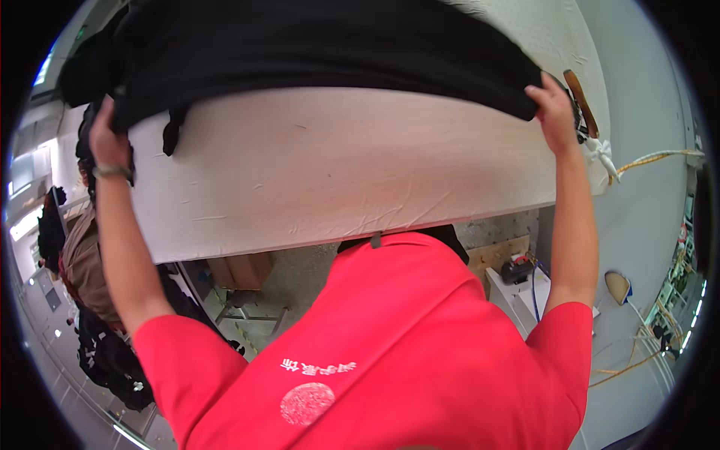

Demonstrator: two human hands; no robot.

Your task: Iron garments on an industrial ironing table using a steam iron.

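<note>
At 10 o'clock we have our left hand (pixel 110 142), wrist banded, fingers closed on the cloth's left end, partly hidden. Black cloth (pixel 322 52) stretches from 10 through 12 to 2, over the far part of the pale table (pixel 337 165). At 2, our right hand (pixel 553 112) pinches its right corner, just beside a wooden-handled tool (pixel 582 103).

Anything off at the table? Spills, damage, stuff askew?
Minor: the pale table cover has wrinkles near its front edge, so it isn't lying smooth. No spill shows; no obvious tear in the black cloth between the left hand and right hand.
</note>
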